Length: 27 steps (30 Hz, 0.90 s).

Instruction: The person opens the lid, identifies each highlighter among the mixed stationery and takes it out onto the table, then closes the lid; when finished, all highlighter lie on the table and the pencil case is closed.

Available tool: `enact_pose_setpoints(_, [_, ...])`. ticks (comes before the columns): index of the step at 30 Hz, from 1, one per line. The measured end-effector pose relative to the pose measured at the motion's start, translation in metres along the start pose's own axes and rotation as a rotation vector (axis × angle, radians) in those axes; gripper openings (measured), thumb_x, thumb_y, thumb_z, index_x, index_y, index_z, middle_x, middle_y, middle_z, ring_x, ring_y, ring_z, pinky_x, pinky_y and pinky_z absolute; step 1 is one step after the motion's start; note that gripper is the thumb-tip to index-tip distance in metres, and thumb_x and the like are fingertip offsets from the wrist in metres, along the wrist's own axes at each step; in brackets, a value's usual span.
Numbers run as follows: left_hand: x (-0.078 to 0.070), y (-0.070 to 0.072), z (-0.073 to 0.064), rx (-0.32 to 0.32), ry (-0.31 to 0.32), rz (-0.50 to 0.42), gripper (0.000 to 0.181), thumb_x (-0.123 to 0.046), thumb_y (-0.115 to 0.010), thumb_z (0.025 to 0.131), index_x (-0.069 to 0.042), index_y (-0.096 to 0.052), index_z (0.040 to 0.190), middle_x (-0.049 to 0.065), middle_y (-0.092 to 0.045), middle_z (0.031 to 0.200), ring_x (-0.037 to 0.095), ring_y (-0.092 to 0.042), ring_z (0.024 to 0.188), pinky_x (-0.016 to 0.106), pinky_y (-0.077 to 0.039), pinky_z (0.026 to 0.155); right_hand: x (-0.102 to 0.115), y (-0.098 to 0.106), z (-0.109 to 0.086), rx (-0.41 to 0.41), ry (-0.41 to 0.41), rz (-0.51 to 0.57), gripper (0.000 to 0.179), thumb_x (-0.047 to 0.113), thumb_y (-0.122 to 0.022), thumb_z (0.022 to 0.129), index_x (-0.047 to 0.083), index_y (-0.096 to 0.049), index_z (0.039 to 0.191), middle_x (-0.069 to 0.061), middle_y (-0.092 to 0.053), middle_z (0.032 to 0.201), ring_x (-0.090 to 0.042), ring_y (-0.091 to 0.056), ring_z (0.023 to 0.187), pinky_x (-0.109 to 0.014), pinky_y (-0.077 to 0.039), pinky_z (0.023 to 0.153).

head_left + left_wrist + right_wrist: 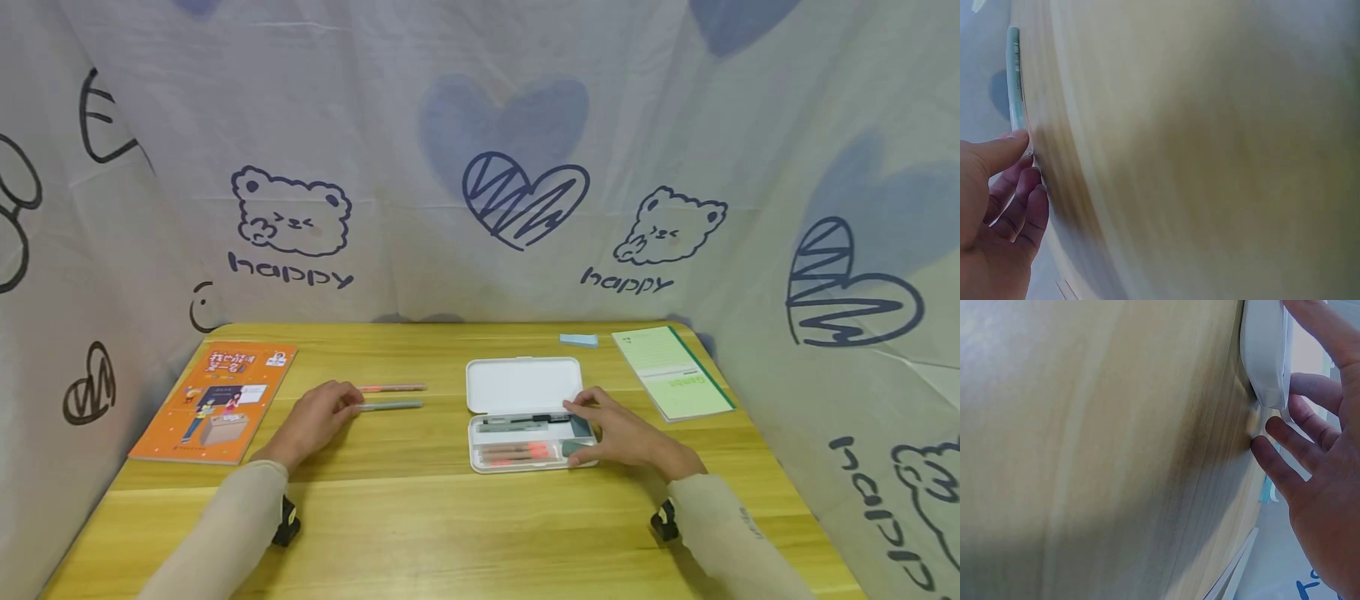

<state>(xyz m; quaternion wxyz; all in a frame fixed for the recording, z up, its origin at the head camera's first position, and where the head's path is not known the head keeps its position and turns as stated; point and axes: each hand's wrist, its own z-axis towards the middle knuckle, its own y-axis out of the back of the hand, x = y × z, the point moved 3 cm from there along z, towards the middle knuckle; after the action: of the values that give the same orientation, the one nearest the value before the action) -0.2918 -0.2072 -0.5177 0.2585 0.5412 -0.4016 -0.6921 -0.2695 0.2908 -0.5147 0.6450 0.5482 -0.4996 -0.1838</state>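
Observation:
My left hand (321, 415) pinches one end of a pale green marker (390, 406), which lies along the table; in the left wrist view the thumb presses on that end of it. Just behind it is a second, pinkish-brown pen (393, 387). My right hand (618, 429) spans the right end of a white pencil case (474, 460), thumb at the front corner and a finger near the hinge. Its lid (523, 385) stands open toward the back. Inside are a green-grey pen with a black one (551, 419), several pink-tipped pens (517, 452) and dark green pieces at the right end.
An orange book (217, 404) lies at the left of the wooden table (450, 533). At the right is a light green notepad (675, 372), with a small light blue strip (578, 340) near the back edge. Printed cloth (405, 167) hangs behind and at both sides.

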Motion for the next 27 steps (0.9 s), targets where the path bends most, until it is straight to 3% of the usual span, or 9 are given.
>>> enact_pose_setpoints(13, [-0.0009,-0.0028,0.0031,0.001,-0.033,0.038,0.011,-0.007,-0.072,0.105,-0.006,-0.077,0.114,0.008,-0.072,0.108,0.022,-0.067,0.096,0.048,-0.06,0.09,0.0016,0.0005,-0.0003,0.0,-0.014,-0.006,0.108,0.065,-0.085,0.086,0.005,-0.044,0.166,-0.011,-0.045,0.153,-0.027,-0.05,0.132,-0.055,-0.048,0.114])
enact_pose_setpoints(27, [-0.0013,-0.0025,0.0028,0.008,-0.026,0.041,0.012,-0.009,-0.073,0.105,-0.006,-0.077,0.116,0.008,-0.071,0.109,0.021,-0.065,0.095,0.048,-0.058,0.088,0.0042,0.0015,-0.0012,0.003,-0.027,0.009,0.107,0.064,-0.086,0.086,0.005,-0.044,0.165,-0.011,-0.045,0.152,-0.027,-0.049,0.132,-0.055,-0.047,0.116])
